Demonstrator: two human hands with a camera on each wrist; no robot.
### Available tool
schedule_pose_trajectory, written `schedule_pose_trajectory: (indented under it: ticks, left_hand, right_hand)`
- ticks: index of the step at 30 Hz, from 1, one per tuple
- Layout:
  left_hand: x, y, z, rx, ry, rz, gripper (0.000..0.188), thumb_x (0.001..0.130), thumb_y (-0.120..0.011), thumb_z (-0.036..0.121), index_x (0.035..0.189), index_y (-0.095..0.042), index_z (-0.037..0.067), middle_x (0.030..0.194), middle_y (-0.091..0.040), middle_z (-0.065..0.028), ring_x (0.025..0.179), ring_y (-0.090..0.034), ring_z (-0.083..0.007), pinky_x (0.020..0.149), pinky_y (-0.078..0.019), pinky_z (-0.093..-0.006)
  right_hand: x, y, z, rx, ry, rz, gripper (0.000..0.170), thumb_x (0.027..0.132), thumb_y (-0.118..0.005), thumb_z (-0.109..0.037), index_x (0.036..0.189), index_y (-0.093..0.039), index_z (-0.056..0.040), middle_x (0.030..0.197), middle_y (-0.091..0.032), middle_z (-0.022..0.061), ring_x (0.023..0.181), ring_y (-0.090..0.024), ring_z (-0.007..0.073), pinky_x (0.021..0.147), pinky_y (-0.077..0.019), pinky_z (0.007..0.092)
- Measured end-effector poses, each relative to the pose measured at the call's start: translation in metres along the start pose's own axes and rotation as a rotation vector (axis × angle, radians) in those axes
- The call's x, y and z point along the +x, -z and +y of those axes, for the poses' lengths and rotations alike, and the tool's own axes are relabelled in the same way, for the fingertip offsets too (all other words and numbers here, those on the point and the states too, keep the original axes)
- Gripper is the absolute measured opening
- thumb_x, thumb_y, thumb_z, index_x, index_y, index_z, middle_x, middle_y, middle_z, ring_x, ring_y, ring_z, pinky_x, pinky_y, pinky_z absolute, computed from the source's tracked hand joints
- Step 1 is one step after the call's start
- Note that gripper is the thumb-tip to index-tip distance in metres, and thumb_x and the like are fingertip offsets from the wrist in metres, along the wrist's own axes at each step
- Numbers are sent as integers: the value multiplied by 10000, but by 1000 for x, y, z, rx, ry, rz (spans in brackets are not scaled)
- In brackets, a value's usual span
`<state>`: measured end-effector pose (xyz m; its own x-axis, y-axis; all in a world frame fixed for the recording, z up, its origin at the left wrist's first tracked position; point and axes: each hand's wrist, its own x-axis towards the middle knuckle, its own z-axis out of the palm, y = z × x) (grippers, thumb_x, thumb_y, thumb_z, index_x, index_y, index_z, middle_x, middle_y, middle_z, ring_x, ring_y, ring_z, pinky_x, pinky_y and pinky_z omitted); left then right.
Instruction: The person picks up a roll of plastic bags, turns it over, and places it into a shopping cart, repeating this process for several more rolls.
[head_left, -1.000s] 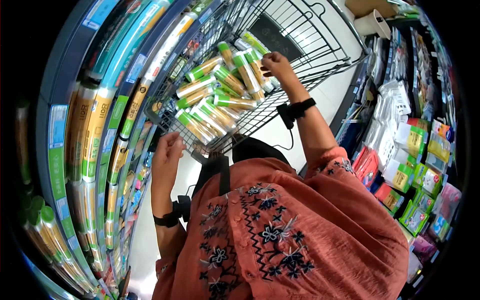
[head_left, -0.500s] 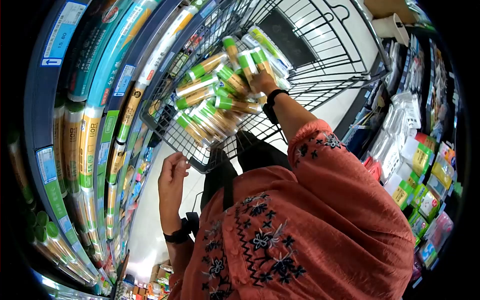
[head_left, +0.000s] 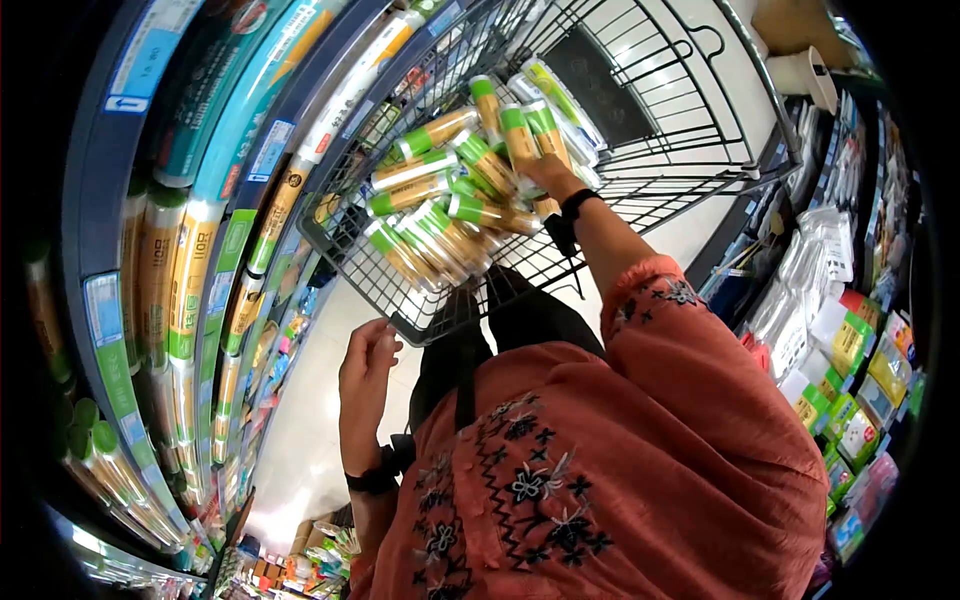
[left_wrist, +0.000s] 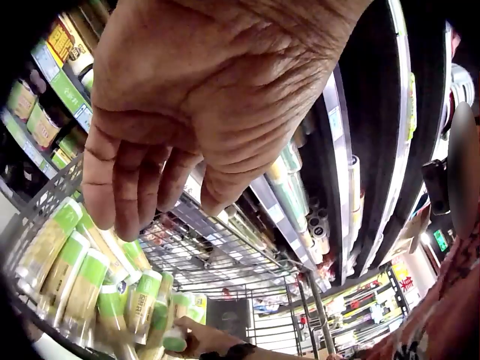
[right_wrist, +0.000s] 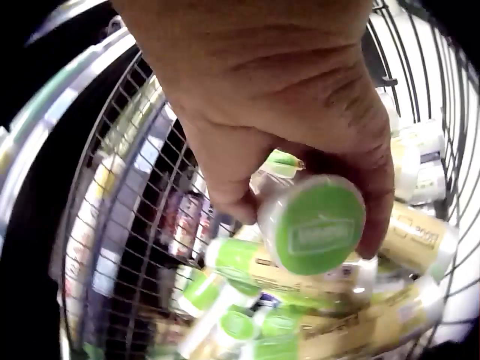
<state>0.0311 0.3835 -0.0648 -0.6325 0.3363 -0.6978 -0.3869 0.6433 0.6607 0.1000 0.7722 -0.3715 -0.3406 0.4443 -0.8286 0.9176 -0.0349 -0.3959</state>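
Inside the cart, my right hand (head_left: 552,178) grips a tan roll with a green end (right_wrist: 319,229), thumb and fingers on either side of it. That green end faces the right wrist camera. Several similar tan-and-green rolls (head_left: 410,192) lie piled beneath and around the hand. Just outside the near corner of the wire shopping cart (head_left: 640,195), my left hand (head_left: 368,375) hangs with loosely curled fingers and holds nothing. In the left wrist view, its fingers (left_wrist: 127,199) overlap the cart's mesh.
Shelves (head_left: 105,320) of upright wrapped rolls rise close on the left. A long pack with green and white wrapping (head_left: 565,95) lies at the cart's far side, near a dark panel (head_left: 600,85). Hanging packets (head_left: 800,300) line the right-hand shelves.
My right hand has come down from above the pile and now grips a roll among the others. The left hand stays near the cart's corner, still holding nothing.
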Motion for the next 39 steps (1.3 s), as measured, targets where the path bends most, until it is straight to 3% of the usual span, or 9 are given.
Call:
schedule_pose_trajectory:
  ticks: [1,5,11,16,19,21,28,31,39]
  left_hand:
    - [0,2,0,-11,-18,11,355,1040,-572,235,1293,-577,-14,1154,-665,-127,1002,-664,-182,836,-523,-303]
    - [8,13,-4,-32,-113,7,341,1028,-601,228,1278,-592,-5,1123,-678,-98,986,-667,-155,814,-518,-282]
    - [13,33,9,-50,-318,45,630,1039,-535,436,1503,-402,30,1326,-568,-164,958,-674,-196,789,-551,-307]
    - [7,49,7,-221,-302,-60,631,1044,-479,434,1524,-384,36,1360,-571,-188,950,-675,-192,806,-555,-311]
    - [-14,46,4,-106,-377,71,561,1023,-540,462,1404,-537,50,1321,-603,-133,1103,-599,-213,959,-469,-348]
    - [-28,46,-11,-120,-332,161,506,1024,-544,448,1326,-595,45,1285,-616,-112,1152,-557,-206,1000,-427,-347]
    - [-76,-2,-31,-363,-155,435,481,1045,-503,425,1246,-584,-4,1036,-633,-102,855,-606,-151,704,-487,-281]
    - [-91,-25,-38,-389,-102,475,483,1065,-466,416,1251,-566,-19,1003,-628,-108,833,-611,-160,695,-498,-292]
    - [-120,-39,-28,-418,-83,459,516,1065,-480,418,1346,-500,-14,1014,-629,-118,862,-623,-171,700,-500,-292]
  right_hand:
    - [-22,9,1,472,90,-171,606,837,-742,-457,1156,-679,55,1016,-718,158,860,-710,265,778,-597,395]
    - [-107,32,-38,679,170,-236,610,875,-709,-395,1287,-592,39,1030,-687,113,870,-698,232,658,-626,348]
    - [-229,27,-61,469,383,-506,598,866,-679,-372,1268,-608,64,1093,-660,136,951,-667,226,732,-591,340]
    - [-315,-9,-71,201,525,-761,562,861,-672,-365,1273,-638,16,1138,-670,99,1028,-601,186,898,-481,287]
    - [-332,-23,-75,163,536,-897,583,907,-691,-303,1362,-578,44,1254,-649,132,1175,-571,212,1032,-430,320]
    - [-332,-28,-76,175,543,-919,559,902,-680,-356,1320,-614,10,1173,-669,105,1101,-583,176,923,-479,296]
    - [-305,-30,-70,253,506,-1029,553,948,-653,-377,1376,-541,-44,1165,-635,101,870,-664,160,718,-541,257]
    - [-317,-7,-74,205,379,-1038,565,961,-648,-234,1439,-446,-8,1220,-602,137,806,-681,172,734,-561,282]
    - [-321,-14,-37,340,537,-1125,612,937,-673,-241,1419,-403,23,1126,-615,148,902,-678,197,713,-603,309]
